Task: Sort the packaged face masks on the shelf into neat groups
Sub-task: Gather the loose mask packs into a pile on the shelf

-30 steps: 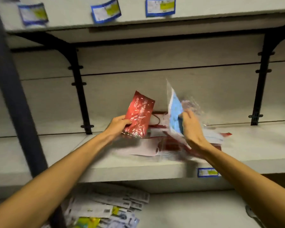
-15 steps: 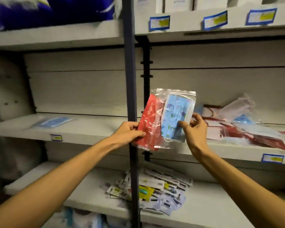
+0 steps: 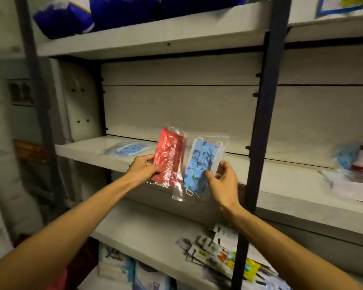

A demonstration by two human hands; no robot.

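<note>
Grey store shelf (image 3: 86,150), dark metal upright (image 3: 260,126) at right. Left hand (image 3: 144,169) pinches red mask packet (image 3: 169,159), white lettering too blurred to read; right hand (image 3: 223,181) pinches clear bag of blue patterned masks (image 3: 201,166), both held before shelf's front edge. Another blue mask pack (image 3: 131,147) lies near shelf's left end; mixed packs (image 3: 352,162) heaped at far right.

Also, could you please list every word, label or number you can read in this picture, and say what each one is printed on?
"diara", as best it reads: white letters down the left side of the red mask packet held in the left hand.
More white print runs down that packet: too blurred to read.
Shelf price tag, top right: blurred, unreadable.
Carded items on the lower shelf: print too small and blurred.
Blue patterned mask packet in the right hand: no text visible.
</note>
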